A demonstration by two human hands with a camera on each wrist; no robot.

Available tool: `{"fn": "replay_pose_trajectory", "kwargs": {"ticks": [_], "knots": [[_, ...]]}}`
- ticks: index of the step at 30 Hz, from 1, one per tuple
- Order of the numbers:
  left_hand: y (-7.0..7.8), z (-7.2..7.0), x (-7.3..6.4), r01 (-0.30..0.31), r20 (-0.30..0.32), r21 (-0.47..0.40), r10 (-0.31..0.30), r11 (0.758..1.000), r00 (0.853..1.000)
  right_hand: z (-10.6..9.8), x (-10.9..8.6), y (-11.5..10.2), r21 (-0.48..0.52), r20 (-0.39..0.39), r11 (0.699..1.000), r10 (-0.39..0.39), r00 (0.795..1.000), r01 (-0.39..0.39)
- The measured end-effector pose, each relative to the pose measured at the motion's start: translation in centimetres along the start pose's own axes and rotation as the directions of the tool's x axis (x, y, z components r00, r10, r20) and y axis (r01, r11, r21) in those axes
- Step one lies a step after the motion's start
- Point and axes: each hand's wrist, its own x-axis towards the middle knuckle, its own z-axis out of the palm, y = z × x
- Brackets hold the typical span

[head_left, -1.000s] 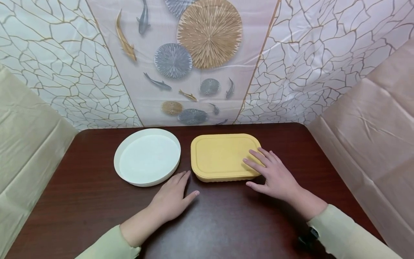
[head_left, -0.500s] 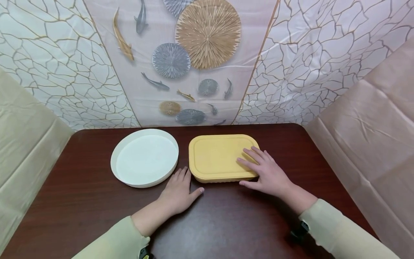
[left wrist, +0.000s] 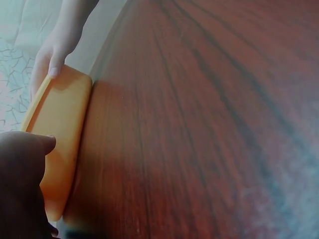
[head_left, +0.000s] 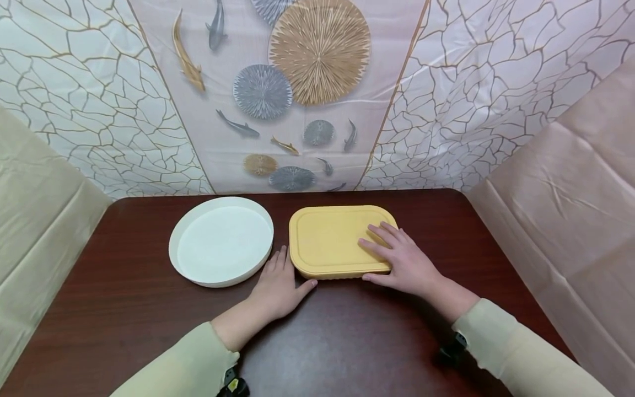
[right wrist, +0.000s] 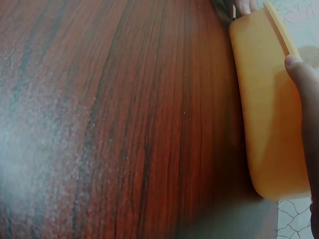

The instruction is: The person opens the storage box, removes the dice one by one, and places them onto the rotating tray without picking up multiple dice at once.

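A yellow lidded food container (head_left: 329,237) rests on the dark table, its lid on. My left hand (head_left: 278,289) lies at its front left corner, fingers straight along the left side and thumb out in front of the front wall. Spread fingers of my right hand (head_left: 402,262) reach over the lid's right part, thumb at the front edge. In the right wrist view the right thumb (right wrist: 294,64) is right at the lid's rim. The left wrist view has the left thumb (left wrist: 47,143) over the container's front wall. Left of the container stands a round white tray (head_left: 220,242).
The dark wooden table (head_left: 322,342) ends at a patterned cloth backdrop (head_left: 317,55) behind. Beige cloth panels (head_left: 560,182) rise at both sides. The white tray stands close beside my left fingers.
My left hand has moved forward and right to the container's left side. My right hand has shifted left, farther over the lid. The container and tray stay in place.
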Motion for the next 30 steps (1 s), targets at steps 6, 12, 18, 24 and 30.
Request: {"fn": "replay_pose_trajectory", "kwargs": {"ticks": [6,12,18,24,30], "knots": [[0.17,-0.06,0.22,0.005,-0.006,-0.007,-0.005,1.0,1.0,0.32,0.01,0.02,-0.01,0.006,1.0,0.01,1.0,-0.01],[0.09,0.04,0.35,0.004,-0.014,-0.006,-0.004,1.0,1.0,0.6,-0.09,0.06,-0.012,0.02,1.0,0.026,0.999,-0.026],[0.08,0.2,0.36,0.004,-0.016,0.003,-0.004,1.0,1.0,0.63,-0.04,0.13,-0.016,0.013,1.0,0.024,1.0,-0.024],[0.13,0.31,0.41,0.004,-0.013,0.014,-0.004,1.0,1.0,0.67,-0.08,0.15,-0.029,0.013,0.999,0.025,1.0,-0.025],[0.11,0.37,0.39,0.012,-0.018,0.014,-0.012,1.0,1.0,0.72,-0.17,0.18,-0.028,0.001,0.999,0.021,1.0,-0.021]]}}
